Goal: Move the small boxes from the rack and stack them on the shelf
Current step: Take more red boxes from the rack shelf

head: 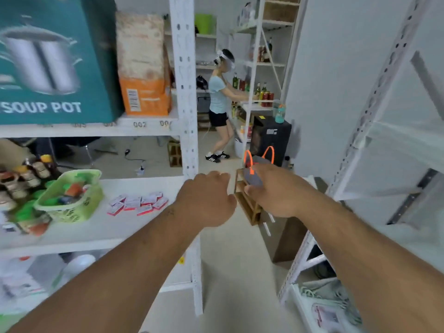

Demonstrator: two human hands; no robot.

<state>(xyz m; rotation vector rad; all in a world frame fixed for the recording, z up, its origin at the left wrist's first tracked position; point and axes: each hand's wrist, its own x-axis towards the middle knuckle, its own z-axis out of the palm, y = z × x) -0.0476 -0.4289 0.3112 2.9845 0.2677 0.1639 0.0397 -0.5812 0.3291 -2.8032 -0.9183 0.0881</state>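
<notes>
Several small red-and-white boxes [138,203] lie in a loose cluster on the white middle shelf [144,227] at left. My left hand [206,200] hovers off the shelf's right end, back toward me with its fingers curled, so the palm is hidden. My right hand [271,191] grips a small grey container with orange loop handles [253,175] just above a low wooden rack [248,207] standing in the aisle. The two hands are close together, a little apart.
A green basket [72,200] of bottles and several jars [26,179] stand on the same shelf at left. A teal soup pot carton [52,58] fills the upper shelf. White uprights [185,92] flank the aisle; a person [219,104] works at far shelves. An empty rack [384,140] stands at right.
</notes>
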